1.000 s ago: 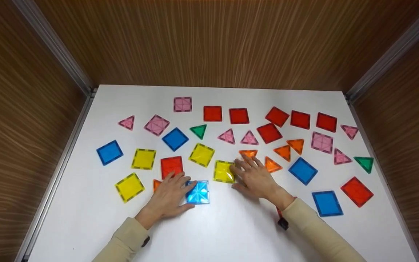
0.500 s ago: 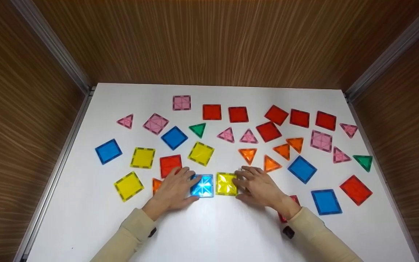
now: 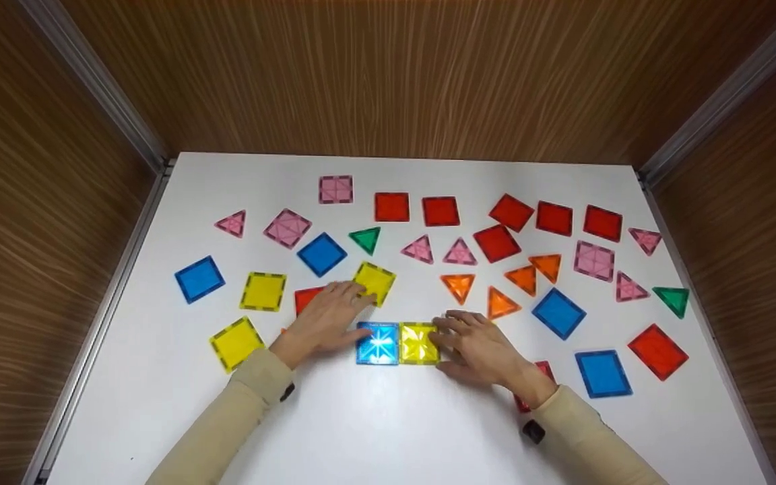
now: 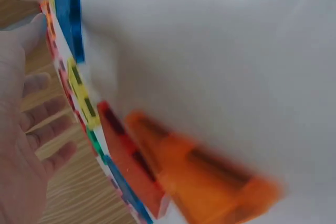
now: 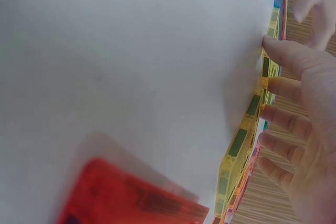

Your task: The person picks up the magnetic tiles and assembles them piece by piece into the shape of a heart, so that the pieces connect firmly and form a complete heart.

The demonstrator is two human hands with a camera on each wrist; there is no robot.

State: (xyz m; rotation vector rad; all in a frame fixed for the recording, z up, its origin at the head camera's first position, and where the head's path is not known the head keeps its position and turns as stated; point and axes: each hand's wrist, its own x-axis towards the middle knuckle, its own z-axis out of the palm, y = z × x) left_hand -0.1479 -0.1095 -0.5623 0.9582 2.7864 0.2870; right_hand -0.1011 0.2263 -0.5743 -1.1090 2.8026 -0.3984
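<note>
Two square magnetic tiles, one blue point(image 3: 378, 350) and one yellow point(image 3: 415, 345), lie flat side by side, edges meeting. My right hand point(image 3: 489, 350) touches the yellow tile's right side with its fingers extended. My left hand point(image 3: 324, 320) hovers or rests left of the blue tile, its thumb at that tile's upper left corner. Its fingertips reach over the lower part of another yellow square point(image 3: 376, 279), and it partly hides a red square point(image 3: 307, 300). In the left wrist view the fingers point(image 4: 47, 129) are spread, holding nothing. An orange tile is mostly hidden under the left hand.
Many loose tiles cover the white table point(image 3: 388, 431): red squares point(image 3: 441, 211) and pink pieces point(image 3: 336, 189) behind, orange triangles point(image 3: 458, 287) beyond the right hand, blue squares point(image 3: 603, 374) at both sides. A red tile point(image 3: 544, 370) lies partly under the right wrist. Wood-patterned walls point(image 3: 388, 81) enclose three sides.
The yellow tile came nearer with my right hand and the blue one shifted right until they met. My left hand then moved off the blue tile, toward the far yellow square.
</note>
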